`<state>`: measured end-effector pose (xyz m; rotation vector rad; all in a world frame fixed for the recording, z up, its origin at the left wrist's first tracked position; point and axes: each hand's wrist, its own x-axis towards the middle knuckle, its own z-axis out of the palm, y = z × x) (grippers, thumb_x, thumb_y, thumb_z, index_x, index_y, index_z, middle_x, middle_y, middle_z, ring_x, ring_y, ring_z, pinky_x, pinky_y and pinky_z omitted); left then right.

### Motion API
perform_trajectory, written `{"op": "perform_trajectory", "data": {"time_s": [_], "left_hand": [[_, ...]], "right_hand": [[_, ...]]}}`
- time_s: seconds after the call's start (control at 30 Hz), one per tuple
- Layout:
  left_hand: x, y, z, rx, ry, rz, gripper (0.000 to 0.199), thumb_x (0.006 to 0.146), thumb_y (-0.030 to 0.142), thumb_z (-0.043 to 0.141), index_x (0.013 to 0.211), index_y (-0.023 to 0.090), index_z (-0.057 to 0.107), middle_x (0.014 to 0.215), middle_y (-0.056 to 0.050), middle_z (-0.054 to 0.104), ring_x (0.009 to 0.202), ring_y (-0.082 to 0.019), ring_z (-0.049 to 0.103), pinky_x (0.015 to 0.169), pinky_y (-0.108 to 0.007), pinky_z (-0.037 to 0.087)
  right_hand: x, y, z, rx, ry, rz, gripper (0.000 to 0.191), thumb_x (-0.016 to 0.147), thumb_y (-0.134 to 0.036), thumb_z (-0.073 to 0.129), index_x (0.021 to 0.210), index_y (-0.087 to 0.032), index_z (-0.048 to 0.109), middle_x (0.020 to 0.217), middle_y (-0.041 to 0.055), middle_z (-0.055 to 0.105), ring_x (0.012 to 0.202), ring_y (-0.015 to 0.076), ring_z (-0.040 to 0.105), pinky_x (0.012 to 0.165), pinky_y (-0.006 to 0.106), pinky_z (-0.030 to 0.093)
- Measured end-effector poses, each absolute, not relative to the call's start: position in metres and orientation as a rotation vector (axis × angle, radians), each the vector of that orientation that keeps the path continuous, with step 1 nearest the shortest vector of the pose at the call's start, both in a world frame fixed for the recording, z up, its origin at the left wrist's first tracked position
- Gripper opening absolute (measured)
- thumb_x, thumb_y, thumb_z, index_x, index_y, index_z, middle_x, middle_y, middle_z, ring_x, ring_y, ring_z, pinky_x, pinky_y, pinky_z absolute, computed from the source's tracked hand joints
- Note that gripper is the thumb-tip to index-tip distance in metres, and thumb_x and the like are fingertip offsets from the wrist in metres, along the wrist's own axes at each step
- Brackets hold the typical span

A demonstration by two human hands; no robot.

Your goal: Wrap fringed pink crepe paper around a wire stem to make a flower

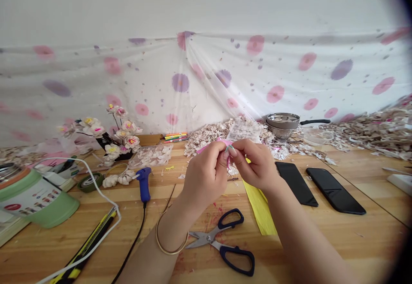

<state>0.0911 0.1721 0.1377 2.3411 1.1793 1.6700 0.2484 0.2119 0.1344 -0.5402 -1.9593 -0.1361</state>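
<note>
Above the middle of the table, my left hand and my right hand meet at their fingertips. Thumbs and forefingers pinch a thin teal strand, with a bit of magenta hanging just below it; the fingers cover most of it, and its exact kind is unclear. A pink sheet shows behind my left hand. Under my right wrist lies a strip of yellow crepe paper. Open scissors with dark blue handles rest on the table below my hands, by the bangle on my left wrist.
A blue glue gun with a black cord, a green tape roll and a green pot stand left. Behind are paper flowers and heaped pale flakes. Two phones and metal bowls are right.
</note>
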Motion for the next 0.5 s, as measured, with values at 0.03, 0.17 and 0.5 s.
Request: {"op": "perform_trajectory", "data": {"time_s": [0.03, 0.17, 0.5], "left_hand": [[0.0908, 0.1725, 0.1378, 2.336, 1.182, 1.652, 0.011, 0.098, 0.019, 0.046, 0.09, 0.021, 0.052, 0.069, 0.004, 0.058, 0.055, -0.01, 0.05, 0.052, -0.022, 0.036], [0.0889, 0.1749, 0.1365, 2.293, 1.159, 1.531, 0.01, 0.099, 0.022, 0.045, 0.093, 0.021, 0.053, 0.069, 0.004, 0.057, 0.058, -0.011, 0.05, 0.055, -0.023, 0.038], [0.0877, 0.1727, 0.1365, 2.179, 1.1, 1.529, 0.014, 0.101, 0.029, 0.046, 0.098, 0.021, 0.056, 0.076, 0.001, 0.06, 0.066, -0.012, 0.055, 0.061, -0.025, 0.042]], "right_hand": [[0.2482, 0.2124, 0.1342, -0.554, -1.958, -0.181, 0.019, 0.1, -0.027, 0.047, 0.083, -0.021, 0.054, 0.06, -0.0011, 0.061, 0.05, 0.0129, 0.055, 0.05, 0.024, 0.036], [0.2457, 0.2117, 0.1349, -0.63, -1.956, -0.229, 0.027, 0.1, -0.026, 0.043, 0.074, -0.023, 0.047, 0.054, -0.0021, 0.059, 0.045, 0.0123, 0.054, 0.047, 0.026, 0.031], [0.24, 0.2074, 0.1337, -0.555, -1.841, 0.076, 0.042, 0.103, -0.033, 0.043, 0.063, -0.022, 0.045, 0.048, -0.0046, 0.05, 0.041, 0.0083, 0.045, 0.043, 0.022, 0.032]]}}
